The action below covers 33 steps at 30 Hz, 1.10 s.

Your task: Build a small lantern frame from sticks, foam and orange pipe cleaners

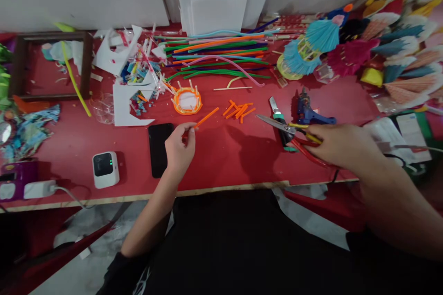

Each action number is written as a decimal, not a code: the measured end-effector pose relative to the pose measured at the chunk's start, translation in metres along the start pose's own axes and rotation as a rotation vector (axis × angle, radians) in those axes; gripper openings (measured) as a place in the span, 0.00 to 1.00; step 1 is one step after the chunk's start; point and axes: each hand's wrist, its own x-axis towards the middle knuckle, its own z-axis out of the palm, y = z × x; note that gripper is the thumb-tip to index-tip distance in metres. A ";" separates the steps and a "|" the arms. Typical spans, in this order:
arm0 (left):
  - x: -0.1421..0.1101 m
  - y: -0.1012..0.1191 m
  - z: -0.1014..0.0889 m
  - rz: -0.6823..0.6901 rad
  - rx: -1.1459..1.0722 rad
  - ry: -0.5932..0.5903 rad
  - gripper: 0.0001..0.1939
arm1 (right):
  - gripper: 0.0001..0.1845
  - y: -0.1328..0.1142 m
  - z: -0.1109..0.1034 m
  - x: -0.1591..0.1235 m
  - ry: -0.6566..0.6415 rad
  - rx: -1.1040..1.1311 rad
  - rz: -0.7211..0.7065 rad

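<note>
My left hand (180, 147) pinches a short orange pipe cleaner (207, 117) between thumb and fingertips, its free end pointing up and right. Over at the right, my right hand (341, 145) is closed around the red and yellow handles of a pair of scissors (275, 123), whose blades point left. Under the scissors lies a utility knife (276, 106) with a black and green handle, partly covered. Between the hands sits a small heap of cut orange pipe cleaner pieces (238, 110). Beyond my left hand stands an orange-rimmed ring with upright pale sticks (187, 101).
Long coloured pipe cleaners (218, 57) lie at the back. A blue glue gun (313, 113) rests behind my right hand. Paper umbrellas (321, 37) crowd the back right. A black phone (157, 152), a white device (105, 170), paper scraps (126, 106) and a brown frame (86, 64) are leftward.
</note>
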 end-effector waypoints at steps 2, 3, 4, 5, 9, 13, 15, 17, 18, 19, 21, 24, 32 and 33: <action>-0.001 0.002 0.001 0.005 0.003 -0.007 0.10 | 0.25 -0.006 0.000 -0.003 -0.030 -0.003 -0.052; -0.001 0.003 0.001 0.008 0.006 -0.010 0.10 | 0.25 -0.010 0.000 -0.003 -0.044 -0.025 -0.062; -0.001 0.005 0.002 0.011 0.008 -0.012 0.10 | 0.25 -0.014 0.000 -0.004 -0.039 -0.039 -0.072; 0.000 0.006 0.002 0.015 0.009 -0.012 0.10 | 0.24 -0.019 0.001 -0.004 -0.034 -0.041 -0.080; 0.004 0.013 0.002 0.042 0.008 -0.012 0.10 | 0.26 -0.045 0.013 -0.005 -0.052 0.114 -0.168; 0.016 0.021 0.005 0.079 0.011 -0.023 0.11 | 0.25 -0.078 0.037 -0.003 0.012 0.236 -0.293; 0.024 0.024 0.008 0.096 0.015 -0.034 0.11 | 0.20 -0.091 0.047 0.001 0.040 0.275 -0.366; 0.030 0.028 0.010 0.113 0.019 -0.049 0.11 | 0.18 -0.099 0.054 0.006 0.070 0.318 -0.449; 0.032 0.029 0.012 0.122 0.020 -0.057 0.11 | 0.18 -0.101 0.055 0.008 0.089 0.341 -0.494; 0.034 0.031 0.013 0.131 0.020 -0.064 0.11 | 0.18 -0.101 0.054 0.010 0.116 0.374 -0.543; 0.035 0.034 0.016 0.152 0.013 -0.082 0.12 | 0.16 -0.100 0.049 0.013 0.223 0.473 -0.622; 0.032 0.040 0.023 0.189 -0.012 -0.131 0.12 | 0.16 -0.101 0.032 0.021 0.509 0.610 -0.602; 0.022 0.045 0.028 0.205 -0.106 -0.206 0.11 | 0.20 -0.100 -0.009 0.088 0.621 0.469 -0.589; 0.022 0.044 0.025 0.205 -0.111 -0.175 0.12 | 0.20 -0.097 -0.010 0.097 0.611 0.463 -0.598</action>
